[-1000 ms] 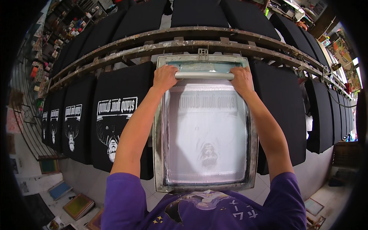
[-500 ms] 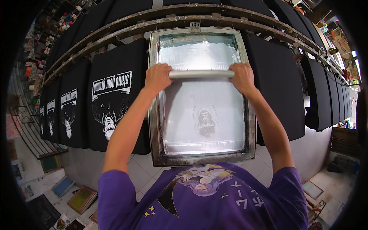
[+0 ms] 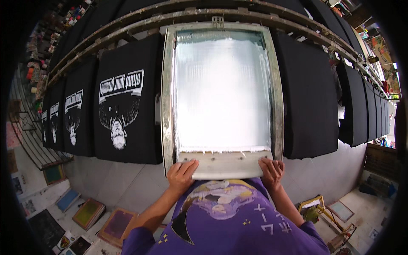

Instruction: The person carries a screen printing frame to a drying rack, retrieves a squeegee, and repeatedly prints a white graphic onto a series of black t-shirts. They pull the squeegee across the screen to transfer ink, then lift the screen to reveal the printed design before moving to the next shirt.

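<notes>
A wide pale squeegee (image 3: 221, 165) lies across the near end of a screen-printing frame (image 3: 168, 93). My left hand (image 3: 182, 173) grips its left end, fingers curled over the edge, and my right hand (image 3: 272, 171) grips the right end the same way. Beyond the squeegee blade, white ink (image 3: 221, 106) coats the mesh, thickest in a ragged line along the blade. Faint traces of a design show through the ink. The garment or board under the frame is hidden by it.
To the left, a black shirt (image 3: 146, 127) bears a white portrait print, with several similar ones past it. A plain black shirt (image 3: 308, 97) is stretched on the right. Paint-stained rails (image 3: 187, 19) run behind the frame. More screens (image 3: 118, 225) rest on the floor.
Both hands have pulled the squeegee from the far part of the screen to its near end. White ink now covers the mesh where the portrait design showed before.
</notes>
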Demonstrator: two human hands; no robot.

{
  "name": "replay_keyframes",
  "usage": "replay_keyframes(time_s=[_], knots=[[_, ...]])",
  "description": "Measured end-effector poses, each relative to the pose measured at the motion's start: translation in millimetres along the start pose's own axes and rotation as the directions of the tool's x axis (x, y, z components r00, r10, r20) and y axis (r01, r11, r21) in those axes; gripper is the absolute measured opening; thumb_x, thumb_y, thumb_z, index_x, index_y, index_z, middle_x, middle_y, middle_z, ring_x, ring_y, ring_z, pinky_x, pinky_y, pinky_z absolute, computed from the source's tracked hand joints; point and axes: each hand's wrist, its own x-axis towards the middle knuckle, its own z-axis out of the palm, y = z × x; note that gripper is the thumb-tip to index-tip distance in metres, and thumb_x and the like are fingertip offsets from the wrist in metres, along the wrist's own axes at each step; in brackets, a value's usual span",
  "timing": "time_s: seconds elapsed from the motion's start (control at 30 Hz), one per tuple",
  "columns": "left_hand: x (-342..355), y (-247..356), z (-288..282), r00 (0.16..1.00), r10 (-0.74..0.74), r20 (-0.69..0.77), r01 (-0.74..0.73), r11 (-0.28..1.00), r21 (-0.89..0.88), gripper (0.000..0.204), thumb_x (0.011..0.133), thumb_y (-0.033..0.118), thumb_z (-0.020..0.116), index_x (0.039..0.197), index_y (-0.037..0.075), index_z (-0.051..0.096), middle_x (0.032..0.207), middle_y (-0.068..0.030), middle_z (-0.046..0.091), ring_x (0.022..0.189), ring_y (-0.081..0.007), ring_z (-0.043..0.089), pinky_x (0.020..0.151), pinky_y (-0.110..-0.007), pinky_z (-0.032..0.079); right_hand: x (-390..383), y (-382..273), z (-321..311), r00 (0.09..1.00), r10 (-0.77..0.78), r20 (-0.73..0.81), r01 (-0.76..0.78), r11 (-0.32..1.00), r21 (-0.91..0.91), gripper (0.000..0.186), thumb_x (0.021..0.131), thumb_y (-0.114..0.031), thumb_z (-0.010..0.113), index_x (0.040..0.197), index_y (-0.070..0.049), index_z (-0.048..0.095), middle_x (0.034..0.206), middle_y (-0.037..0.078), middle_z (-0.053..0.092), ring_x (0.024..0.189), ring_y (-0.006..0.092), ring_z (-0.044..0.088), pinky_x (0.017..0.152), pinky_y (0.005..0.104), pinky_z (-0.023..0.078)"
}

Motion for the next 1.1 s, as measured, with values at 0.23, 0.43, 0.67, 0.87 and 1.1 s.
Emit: replay_keyframes(time_s=[0.23,0.43,0.67,0.87,1.1], knots=[[52,-7,-23,0.990,-0.055,0.129,0.071,0.990,-0.125,0.042,0.064,0.007,0.076,0.105,0.016,0.079,0.099,0.0033,0.073,0.084,-0.0221,0.064,0.069,-0.035,0.054,60,7,-27,0.993,0.020,0.116,-0.028,0.998,0.063,0.023,0.075,-0.004,0.064,0.096,-0.010,0.073,0.095,0.002,0.072,0.087,0.0197,0.067,0.087,0.0391,0.044],[10,20,-39,0.990,-0.089,0.108,0.101,0.989,-0.108,0.043,0.062,0.007,0.075,0.104,0.017,0.080,0.097,0.0037,0.073,0.081,-0.0228,0.062,0.070,-0.035,0.053,17,-12,-39,0.985,0.047,0.167,-0.060,0.996,0.073,0.023,0.076,-0.007,0.066,0.098,-0.011,0.074,0.096,0.002,0.072,0.087,0.0200,0.066,0.088,0.0401,0.044],[22,-1,-1,0.995,-0.090,0.048,0.092,0.995,-0.043,0.044,0.063,0.005,0.073,0.105,0.017,0.079,0.098,0.0040,0.073,0.077,-0.0239,0.062,0.067,-0.037,0.054,32,17,8,1.000,-0.012,-0.024,0.013,0.999,0.046,0.028,0.065,-0.001,0.072,0.092,-0.011,0.073,0.094,0.005,0.073,0.083,0.0233,0.066,0.082,0.0403,0.046],[65,-12,-41,0.978,-0.034,0.207,0.056,0.993,-0.100,0.050,0.062,0.003,0.070,0.109,0.017,0.077,0.097,0.0042,0.072,0.077,-0.0228,0.062,0.069,-0.037,0.055,66,18,-34,0.986,-0.022,0.166,-0.002,0.989,0.146,0.032,0.060,0.001,0.074,0.089,-0.011,0.071,0.082,0.004,0.067,0.084,0.0255,0.067,0.086,0.0414,0.043],[-18,9,1,0.999,0.003,-0.032,-0.004,1.000,-0.018,0.047,0.067,0.004,0.068,0.111,0.015,0.079,0.104,0.0051,0.074,0.078,-0.0177,0.062,0.067,-0.034,0.050,-14,-10,-1,0.999,0.041,-0.036,-0.039,0.998,0.040,0.024,0.074,-0.004,0.063,0.094,-0.010,0.073,0.094,0.002,0.071,0.081,0.0224,0.064,0.083,0.0395,0.046]])
